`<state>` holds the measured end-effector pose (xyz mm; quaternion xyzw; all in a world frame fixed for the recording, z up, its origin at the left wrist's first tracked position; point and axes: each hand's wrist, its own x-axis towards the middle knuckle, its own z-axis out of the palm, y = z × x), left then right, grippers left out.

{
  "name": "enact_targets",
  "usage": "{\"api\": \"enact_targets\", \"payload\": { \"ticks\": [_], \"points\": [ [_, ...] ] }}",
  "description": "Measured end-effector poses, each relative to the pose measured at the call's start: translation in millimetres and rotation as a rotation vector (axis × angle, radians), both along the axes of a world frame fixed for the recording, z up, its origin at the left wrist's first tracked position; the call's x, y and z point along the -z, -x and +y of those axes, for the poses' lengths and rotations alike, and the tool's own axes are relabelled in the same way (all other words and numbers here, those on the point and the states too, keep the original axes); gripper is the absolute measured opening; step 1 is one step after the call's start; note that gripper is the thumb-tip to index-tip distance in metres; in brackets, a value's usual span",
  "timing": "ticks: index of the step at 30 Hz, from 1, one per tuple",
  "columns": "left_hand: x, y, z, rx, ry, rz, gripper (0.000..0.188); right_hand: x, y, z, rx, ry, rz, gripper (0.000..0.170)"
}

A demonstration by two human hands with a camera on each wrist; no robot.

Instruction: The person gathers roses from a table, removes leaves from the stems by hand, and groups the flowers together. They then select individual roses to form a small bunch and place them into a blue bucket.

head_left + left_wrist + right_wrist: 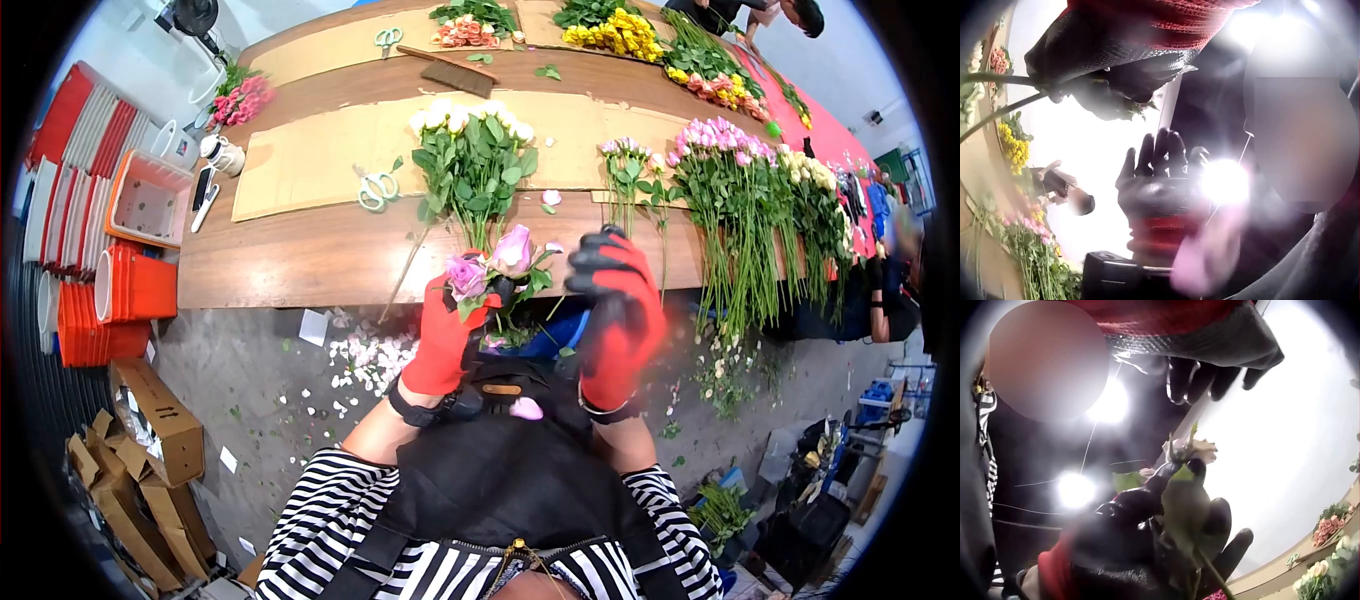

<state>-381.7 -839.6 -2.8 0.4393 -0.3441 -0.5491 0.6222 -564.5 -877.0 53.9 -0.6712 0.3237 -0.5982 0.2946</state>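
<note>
Two pinkish-purple roses, one (467,277) lower and one (513,251) upper, stand at the left hand (446,338), whose gloved fingers curl round their stems. In the left wrist view, stems (1004,79) run out from that hand (1135,37). To the right, the right hand (622,325) is raised with its fingers extended, apart from the roses; the left wrist view shows its palm (1157,194) with nothing in it. A loose pink petal (526,408) is in front of the black apron. Leaves (1183,506) partly cover the left hand (1122,534) in the right wrist view.
White roses (470,122) lie on cardboard (310,165) ahead, with scissors (377,190) left of them. Pink roses (720,140) with long stems overhang the table's right edge. A brush (455,75) lies farther back. Red bins (135,285) stand at left.
</note>
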Motion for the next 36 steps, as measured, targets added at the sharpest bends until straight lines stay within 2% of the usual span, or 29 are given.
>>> {"api": "enact_targets", "payload": {
  "ticks": [1, 4, 5, 8, 10, 11, 14, 15, 18, 19, 20, 22, 24, 26, 28, 29, 32, 33, 35, 36],
  "points": [
    [4.0, -2.3, 2.5, 0.008, 0.018, -0.041, 0.043, -1.4, -4.6, 3.3, 0.045, -0.129, -0.11, 0.03],
    [3.5, 0.0, 4.8, 0.064, 0.018, -0.079, 0.045, -13.6, -13.5, -1.0, -0.039, -0.332, -0.175, 0.039],
    [-2.1, 2.2, 8.0, 0.073, -0.022, -0.038, 0.045, -11.5, -11.6, -4.8, -0.046, -0.265, -0.018, 0.04],
    [-6.5, 3.5, 8.7, 0.101, -0.031, -0.021, 0.045, -4.1, -13.9, -3.7, -0.021, -0.271, 0.089, 0.038],
    [0.8, 3.7, 8.3, 0.103, 0.008, 0.019, 0.046, -2.5, -18.3, -1.1, -0.032, -0.366, -0.043, 0.036],
    [7.5, 0.9, 11.6, 0.104, -0.011, -0.056, 0.047, -2.4, -20.6, 0.2, -0.039, -0.413, -0.109, 0.035],
    [18.2, 1.3, 6.8, 0.139, 0.018, -0.029, 0.046, -3.7, -21.3, 0.8, -0.078, -0.497, -0.201, 0.033],
    [28.6, -2.4, 7.9, 0.169, 0.11, -0.136, 0.043, -4.1, -22.0, 1.3, -0.072, -0.517, -0.228, 0.031],
    [39.4, -4.8, 14.3, 0.208, 0.128, -0.187, 0.042, -2.1, -23.2, 4.6, -0.038, -0.564, -0.304, 0.028],
    [9.8, 2.9, 13.7, 0.182, 0.004, -0.131, 0.042, 2.4, -25.3, 5.9, -0.001, -0.609, -0.358, 0.027],
    [-6.7, 10.5, 11.7, 0.13, 0.057, -0.108, 0.042, 7.6, -24.1, 4.9, -0.03, -0.603, -0.381, 0.027],
    [21.6, 5.6, 12.5, 0.145, 0.15, -0.389, 0.038, 10.9, -27.0, 8.2, -0.068, -0.709, -0.594, 0.026],
    [42.6, 1.1, 15.1, 0.099, 0.203, -0.721, 0.035, 17.3, -27.6, 9.2, -0.12, -0.648, -0.605, 0.029],
    [36.6, -2.4, 15.6, 0.188, 0.179, -0.881, 0.035, 17.6, -28.0, 10.2, -0.145, -0.675, -0.634, 0.027],
    [42.7, -4.8, 20.7, 0.1, 0.334, -1.146, 0.037, 13.3, -28.6, 13.2, -0.118, -0.687, -0.638, 0.018],
    [40.4, -5.1, 20.8, 0.157, 0.279, -1.062, 0.039, 15.6, -29.8, 13.9, -0.116, -0.675, -0.643, 0.017],
    [32.9, -3.7, 18.2, 0.188, 0.285, -1.03, 0.041, 22.3, -31.7, 15.1, -0.132, -0.686, -0.664, 0.015],
    [44.0, -5.5, 20.6, 0.154, 0.252, -0.937, 0.04, 21.4, -31.4, 15.7, -0.152, -0.716, -0.675, 0.014],
    [36.3, 1.3, 17.1, 0.023, 0.358, -1.012, 0.029, 21.3, -30.7, 17.5, -0.178, -0.745, -0.682, 0.015],
    [35.3, 1.4, 18.2, 0.029, 0.346, -1.007, 0.029, 21.3, -29.9, 18.2, -0.183, -0.741, -0.678, 0.015]
  ]
}}
